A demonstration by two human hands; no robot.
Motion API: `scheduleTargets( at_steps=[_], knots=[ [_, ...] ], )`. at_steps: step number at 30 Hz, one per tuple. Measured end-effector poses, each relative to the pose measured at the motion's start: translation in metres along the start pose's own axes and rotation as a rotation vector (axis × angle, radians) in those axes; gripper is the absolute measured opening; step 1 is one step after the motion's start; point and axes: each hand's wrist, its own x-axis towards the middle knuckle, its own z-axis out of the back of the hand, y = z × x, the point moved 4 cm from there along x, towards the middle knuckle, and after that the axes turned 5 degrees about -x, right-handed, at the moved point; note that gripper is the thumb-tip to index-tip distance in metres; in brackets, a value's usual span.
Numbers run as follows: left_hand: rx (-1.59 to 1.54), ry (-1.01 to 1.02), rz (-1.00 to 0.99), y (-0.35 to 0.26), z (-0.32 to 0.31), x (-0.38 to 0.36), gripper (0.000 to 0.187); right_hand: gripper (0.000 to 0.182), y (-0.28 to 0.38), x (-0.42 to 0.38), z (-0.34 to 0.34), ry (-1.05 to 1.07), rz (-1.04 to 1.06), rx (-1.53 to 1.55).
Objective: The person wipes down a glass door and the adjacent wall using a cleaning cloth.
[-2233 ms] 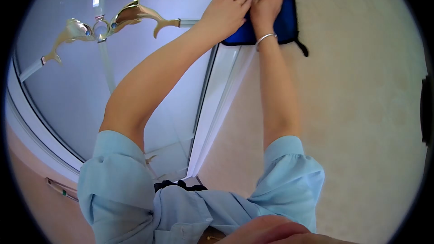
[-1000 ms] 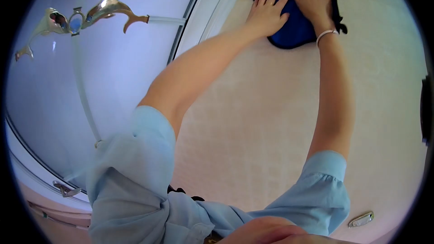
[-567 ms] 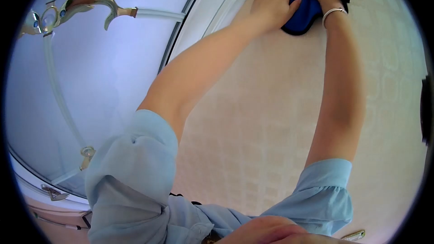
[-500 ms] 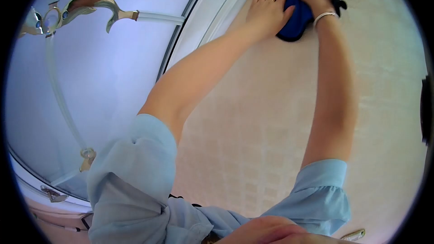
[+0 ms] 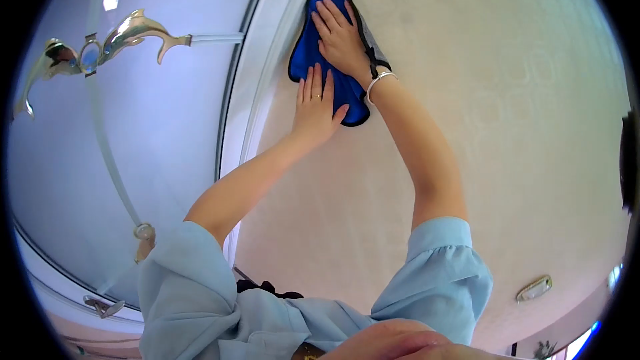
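Note:
A blue cloth pad (image 5: 340, 97) with black edging lies flat against the beige patterned wall (image 5: 373, 193), close to the white door frame. My left hand (image 5: 317, 107), with a ring on one finger, lies on its lower part, fingers spread. Higher up, my right hand (image 5: 343, 40) rests flat on the upper part of the pad, fingers extended. A light bracelet (image 5: 381, 81) circles my right wrist. Grey material shows at the pad's right edge beside that wrist.
On the left stands a frosted glass door (image 5: 167, 127) with gold dolphin ornaments (image 5: 137, 30) and a metal handle (image 5: 103, 307) at the bottom. A small oval fitting (image 5: 535, 289) is on the wall at the lower right.
The pad and both hands now appear lower and further left, and the whole pad has come into view. The camera view has shifted as well.

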Motion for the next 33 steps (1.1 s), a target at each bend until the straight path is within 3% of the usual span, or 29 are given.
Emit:
scheduleTargets(
  at_steps=[2, 6, 8, 12, 14, 16, 19, 22, 25, 33],
  knots=[
    [0.071, 0.043, -0.048, -0.019, 0.010, -0.004, 0.075, 0.059, -0.017, -0.012, 0.016, 0.026, 0.009, -0.048],
    [-0.180, 0.014, -0.263, -0.058, 0.011, 0.046, 0.065, 0.060, -0.086, -0.015, 0.072, 0.112, -0.013, -0.252],
    [-0.130, -0.024, -0.351, -0.079, 0.005, 0.077, 0.066, 0.052, -0.118, -0.010, 0.117, 0.116, -0.065, -0.150],
    [-0.055, -0.113, -0.525, -0.117, -0.019, 0.140, 0.065, 0.053, -0.185, -0.023, 0.170, 0.163, -0.219, -0.488],
    [-0.053, -0.109, -0.514, -0.139, -0.004, 0.150, 0.067, 0.054, -0.198, -0.026, 0.176, 0.182, -0.294, -0.661],
    [-0.115, -0.145, -0.513, -0.142, -0.009, 0.150, 0.067, 0.056, -0.188, -0.024, 0.180, 0.231, -0.393, -0.732],
    [-0.138, -0.130, -0.532, -0.123, -0.008, 0.129, 0.069, 0.057, -0.175, -0.032, 0.173, 0.244, -0.324, -0.681],
    [-0.074, -0.240, -0.546, -0.101, 0.000, 0.084, 0.057, 0.061, -0.123, -0.045, 0.166, 0.247, -0.235, -0.631],
    [0.049, 0.051, -0.498, -0.078, 0.001, 0.028, 0.064, 0.062, -0.082, -0.064, 0.156, 0.223, -0.168, -0.459],
    [-0.108, 0.369, -0.389, -0.061, -0.024, -0.119, 0.070, 0.071, 0.013, -0.151, 0.136, 0.395, -0.114, -0.111]
  ],
)
